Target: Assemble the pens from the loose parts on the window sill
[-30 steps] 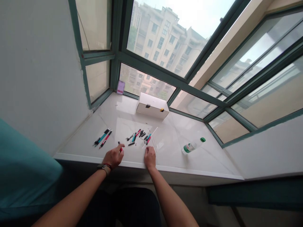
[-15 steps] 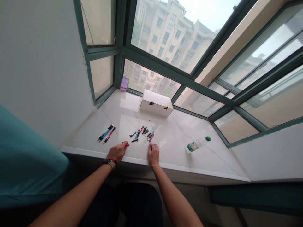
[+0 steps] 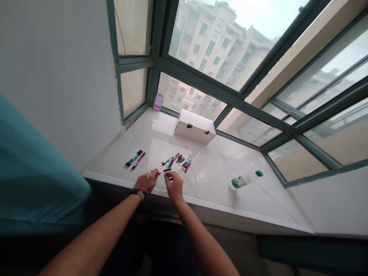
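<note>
The left hand (image 3: pixel 147 181) rests near the front edge of the white windowsill (image 3: pixel 211 186), its grip closed around a red pen part (image 3: pixel 158 173), of which one end comes out toward the right hand (image 3: pixel 174 185). The right hand is just beside, thumb and fingertips bent close to each other; whether this grip has a small piece in it, I cannot tell.

The step in hand appears to be fine work on this red part between both hands. From here, I judge, a move calls for a steady left hold and a careful lining up by the right fingertips.

Farther from the front edge lie loose pen parts (image 3: pixel 180 158) and thin white rods (image 3: pixel 195 173). Nearer the left edge, a blue pen (image 3: pixel 133 158) and a red pen (image 3: pixel 138 161) lie side by side.

The left fingers hide most of the red part. Many pieces overlap and are too small to name, and the purple object (image 3: pixel 158 102) at the far left corner is pixelated.
</note>
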